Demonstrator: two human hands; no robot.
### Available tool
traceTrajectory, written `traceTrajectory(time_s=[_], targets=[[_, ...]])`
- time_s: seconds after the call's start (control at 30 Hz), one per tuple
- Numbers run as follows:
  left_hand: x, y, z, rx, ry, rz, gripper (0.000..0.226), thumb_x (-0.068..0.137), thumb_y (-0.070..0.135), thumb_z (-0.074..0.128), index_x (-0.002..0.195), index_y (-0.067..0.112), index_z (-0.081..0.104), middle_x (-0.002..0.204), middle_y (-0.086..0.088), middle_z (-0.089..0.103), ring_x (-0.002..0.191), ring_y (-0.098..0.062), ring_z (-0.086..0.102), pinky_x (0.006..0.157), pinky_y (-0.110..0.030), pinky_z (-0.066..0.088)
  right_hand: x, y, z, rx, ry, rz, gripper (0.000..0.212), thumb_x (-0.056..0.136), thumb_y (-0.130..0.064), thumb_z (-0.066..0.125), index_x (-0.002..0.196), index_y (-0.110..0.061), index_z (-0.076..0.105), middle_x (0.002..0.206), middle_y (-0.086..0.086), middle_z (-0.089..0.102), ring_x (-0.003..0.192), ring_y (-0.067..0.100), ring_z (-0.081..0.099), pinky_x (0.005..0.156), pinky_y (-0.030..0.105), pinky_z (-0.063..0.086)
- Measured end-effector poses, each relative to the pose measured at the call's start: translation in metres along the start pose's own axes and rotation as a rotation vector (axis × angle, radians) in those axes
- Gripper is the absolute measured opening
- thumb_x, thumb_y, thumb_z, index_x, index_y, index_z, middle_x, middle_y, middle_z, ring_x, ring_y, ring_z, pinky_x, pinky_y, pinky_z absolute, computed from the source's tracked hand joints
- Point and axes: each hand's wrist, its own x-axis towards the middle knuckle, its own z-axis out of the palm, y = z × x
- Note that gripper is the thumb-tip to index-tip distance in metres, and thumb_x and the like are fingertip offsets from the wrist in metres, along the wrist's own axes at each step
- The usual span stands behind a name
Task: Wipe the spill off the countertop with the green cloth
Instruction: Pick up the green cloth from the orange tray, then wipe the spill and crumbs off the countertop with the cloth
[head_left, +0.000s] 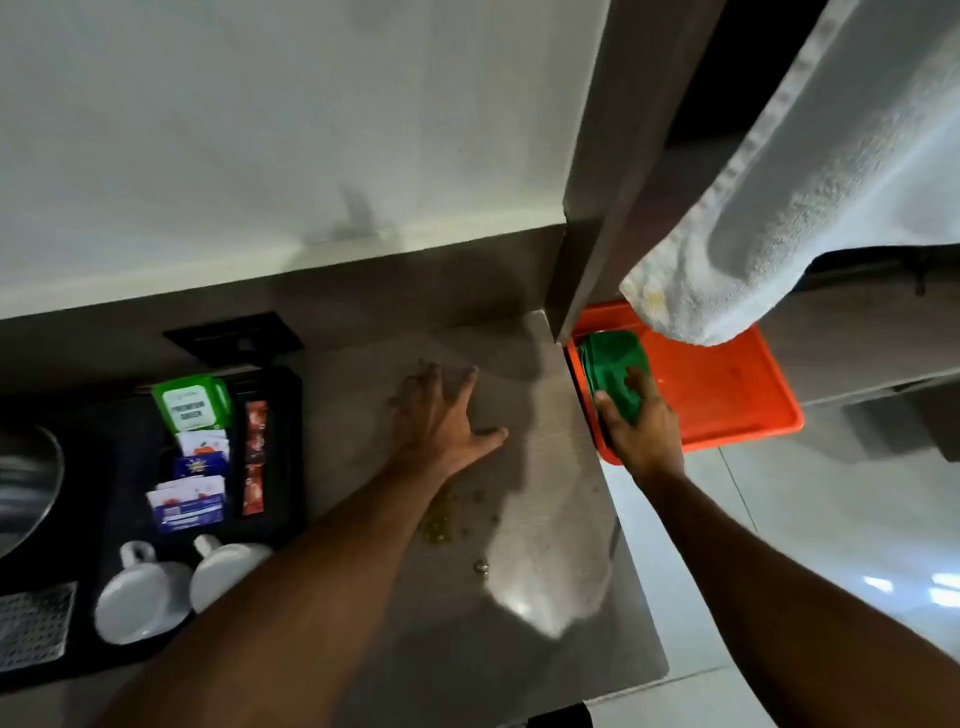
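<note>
The green cloth (613, 371) lies in an orange tray (727, 400) beside the bench (545, 467). The right hand (641, 426) grips it. The left hand (441, 415) is spread flat on the bench, near small yellow spill drops (441, 525).

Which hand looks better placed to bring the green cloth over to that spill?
The right hand: its fingers already grip the green cloth in the orange tray. The left hand lies flat and empty on the countertop, beyond the spill.
</note>
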Motion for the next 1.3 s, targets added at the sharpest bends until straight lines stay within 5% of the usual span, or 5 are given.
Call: traceTrajectory(time_s=[0.3,0.57,0.93,1.1,1.3], targets=[[0.013,-0.002,0.014,0.021,0.010,-0.042,0.108,0.067,0.095,0.048,0.157,0.047,0.011,0.169,-0.014,0.005,0.149,-0.048,0.015,0.115,-0.064,0.030,0.056,0.003,0.001,-0.162,-0.030,0.162,0.067,0.080,-0.005,0.074,0.142,-0.019,0.052,0.138,0.017,0.059,0.120,0.042,0.060,0.097,0.052,0.052],[0.012,-0.004,0.012,0.016,0.001,-0.009,0.109,0.069,0.095,0.047,0.158,0.047,0.007,0.172,-0.012,-0.001,0.153,-0.047,0.007,0.118,-0.065,0.025,0.087,0.011,0.006,-0.122,-0.093,0.457,0.070,0.071,-0.027,0.088,0.131,-0.010,0.056,0.136,0.018,0.062,0.128,0.040,0.056,0.108,0.057,0.043],[-0.069,-0.047,0.003,-0.407,0.183,-0.096,0.113,0.063,0.087,0.056,0.157,0.048,0.009,0.170,-0.005,0.022,0.153,-0.033,0.024,0.119,-0.062,0.028,0.011,-0.059,0.004,-0.272,-0.043,-0.097,0.044,0.087,-0.019,0.063,0.127,-0.006,0.050,0.110,0.029,0.070,0.093,0.049,0.068,0.075,0.051,0.056],[-0.170,-0.087,0.076,-0.433,0.211,-0.107,0.112,0.070,0.090,0.049,0.161,0.037,0.009,0.172,-0.003,0.013,0.157,-0.031,0.015,0.122,-0.057,0.026,-0.037,-0.096,0.068,-0.215,-0.345,-0.146,0.070,0.093,-0.016,0.056,0.154,-0.006,0.022,0.153,0.026,0.041,0.143,0.046,0.036,0.115,0.075,0.014],[-0.217,-0.099,0.119,-0.436,0.217,0.026,0.103,0.082,0.079,0.051,0.160,0.026,0.009,0.171,-0.006,0.005,0.159,-0.032,0.006,0.125,-0.049,0.020,-0.058,-0.088,0.113,-0.542,-0.484,-0.242,0.073,0.088,-0.082,0.010,0.156,-0.055,0.004,0.171,-0.008,-0.014,0.152,0.038,-0.027,0.101,0.077,-0.025]])
